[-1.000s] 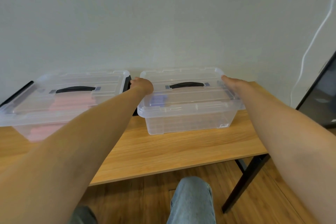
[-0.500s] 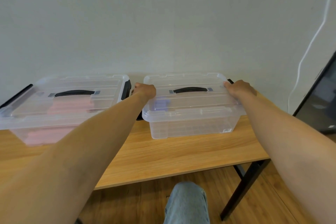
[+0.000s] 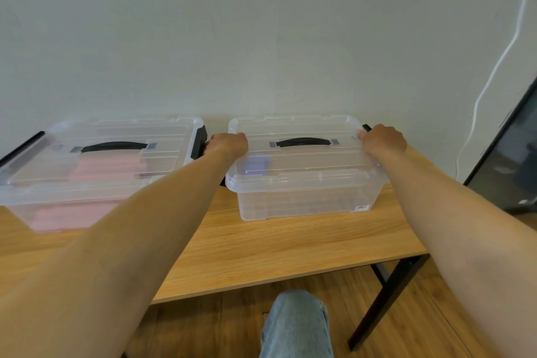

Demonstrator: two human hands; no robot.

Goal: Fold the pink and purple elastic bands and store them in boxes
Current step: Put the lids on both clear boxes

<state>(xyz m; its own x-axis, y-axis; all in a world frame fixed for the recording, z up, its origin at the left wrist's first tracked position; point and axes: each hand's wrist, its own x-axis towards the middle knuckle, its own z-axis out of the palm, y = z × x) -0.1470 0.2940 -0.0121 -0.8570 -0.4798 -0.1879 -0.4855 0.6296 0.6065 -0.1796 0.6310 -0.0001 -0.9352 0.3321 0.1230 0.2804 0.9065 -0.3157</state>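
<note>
1. Both hands stayed on the right box point(image 3: 305, 197) ends, barely shifted.
2. Left hand point(image 3: 229, 144) curled over left latch; right hand point(image 3: 383, 139) gripped right latch.
3. Purple bands point(image 3: 255, 166) sat inside it; pink bands point(image 3: 107, 167) in left box point(image 3: 35, 197), both lidded on table point(image 3: 276, 247).

Both arms outstretched — left hand point(image 3: 229, 145) and right hand point(image 3: 383, 139) curled, gripping.

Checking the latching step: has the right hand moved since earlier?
Yes: relative to the purple-band box, the right hand went from its lid edge outward, curling over the black latch.
</note>
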